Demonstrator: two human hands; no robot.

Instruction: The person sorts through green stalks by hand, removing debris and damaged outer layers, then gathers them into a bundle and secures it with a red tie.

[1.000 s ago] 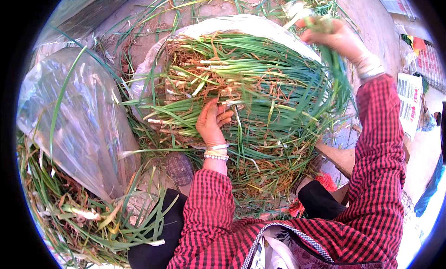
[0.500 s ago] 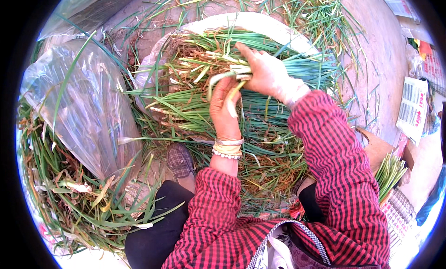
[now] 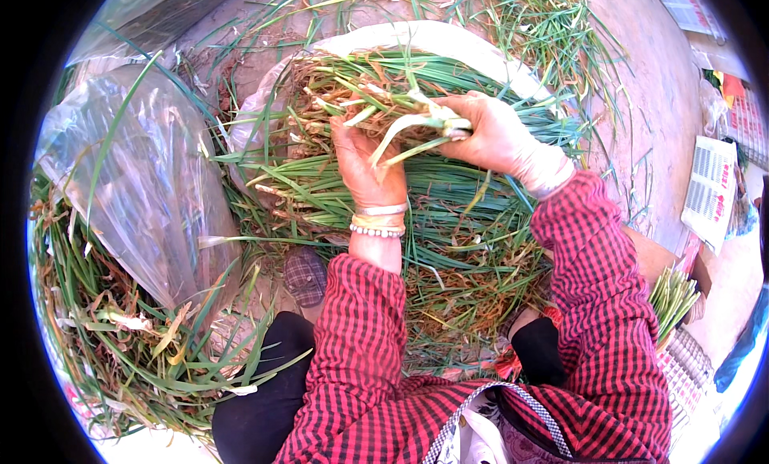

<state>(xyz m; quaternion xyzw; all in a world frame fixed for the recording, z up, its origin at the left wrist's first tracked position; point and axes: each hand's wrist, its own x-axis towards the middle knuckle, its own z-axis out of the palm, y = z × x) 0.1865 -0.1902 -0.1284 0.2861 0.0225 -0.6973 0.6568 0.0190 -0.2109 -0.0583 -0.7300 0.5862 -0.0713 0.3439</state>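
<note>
My right hand (image 3: pixel 498 140) is closed around a few long green stalks (image 3: pixel 432 126) that look like scallions or green garlic. Their pale cut ends and a drooping outer leaf stick out to the left of its fingers. Beside them my left hand (image 3: pixel 370 175), with bracelets at the wrist, has its thumb and fingers apart. Part of that hand is hidden by the drooping leaf, which hangs in front of it. Beneath both hands lies a large pile of the same stalks (image 3: pixel 473 195), root ends to the left and leaves to the right, on a pale sheet (image 3: pixel 416 36).
A clear plastic bag (image 3: pixel 152 183) stands at the left above a heap of leafy trimmings (image 3: pixel 120 336). More loose leaves (image 3: pixel 553 31) are scattered at the far right. A trimmed green bundle (image 3: pixel 671 300) lies by my right arm, near printed paper (image 3: pixel 710 187).
My right hand has moved right with the stalks, and their cut ends now point toward me. The left hand has drawn slightly left, away from the stalks, with its fingers spreading.
</note>
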